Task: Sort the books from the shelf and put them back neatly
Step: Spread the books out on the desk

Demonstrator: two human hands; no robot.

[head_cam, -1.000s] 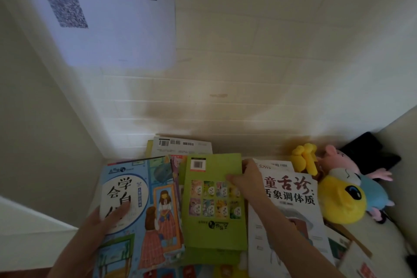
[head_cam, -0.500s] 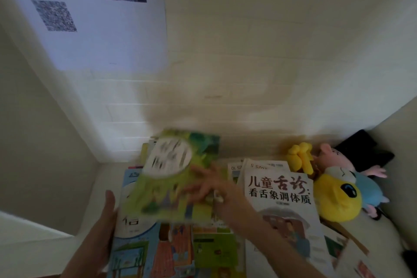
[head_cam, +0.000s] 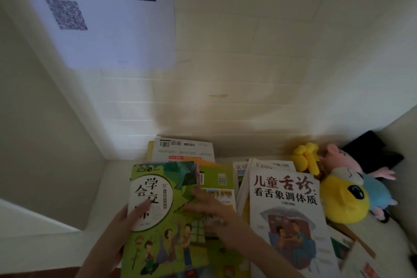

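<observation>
The green illustrated paperback book (head_cam: pixel 167 216), back cover up a second ago, now lies front up over the blue one; the left hand (head_cam: pixel 119 232) grips its edge, thumb on the cover.

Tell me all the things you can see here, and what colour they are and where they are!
green picture book: 1, green with a white circle, front left, on top of a pile
green back cover: 1, green, just behind and right of it, partly covered
white book with barcodes: 1, white, at the back by the wall
white book with red and black title: 1, white, centre right, on other books
plush toys: a few, yellow, pink and blue, right corner
sheet with a QR code: 1, white, on the wall, upper left
left hand: on the green picture book's left edge
right hand: blurred, on its right edge
</observation>
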